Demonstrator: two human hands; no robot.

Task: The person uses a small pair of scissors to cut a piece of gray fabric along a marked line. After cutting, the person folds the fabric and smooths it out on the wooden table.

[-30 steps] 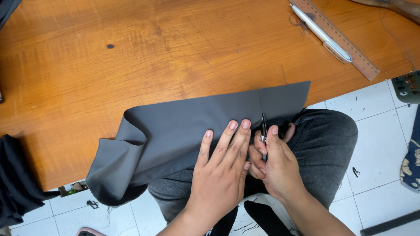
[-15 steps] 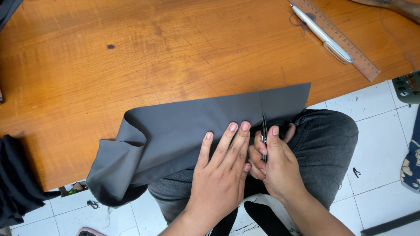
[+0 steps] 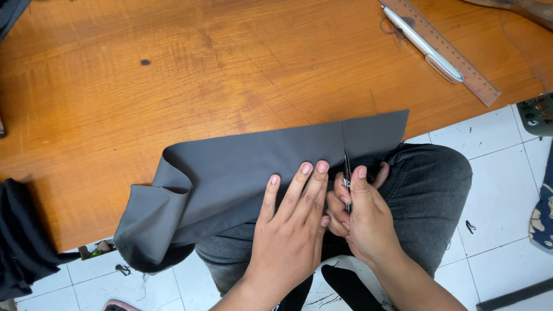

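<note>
Cutting is the step I judge in hand: my left hand (image 3: 291, 230) lies flat on the grey cloth (image 3: 242, 173) draped off the desk (image 3: 173, 75) onto my lap, right hand (image 3: 366, 222) clamped on scissors (image 3: 347, 173), needing a straight steady advance.

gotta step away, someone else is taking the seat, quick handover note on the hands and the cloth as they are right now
Left hand: flat, fingers spread, pressing the grey fabric down near the cut line.
Right hand: closed on the scissors, blades pointing away from the body, in the fabric at its near edge.
Fabric: lies across the wooden table edge and the lap, left end folded over.
Done: the cut is only just started at the near edge.
Left: the rest of the line running to the far edge.
Ruler and pen sit at the table's far right.
</note>
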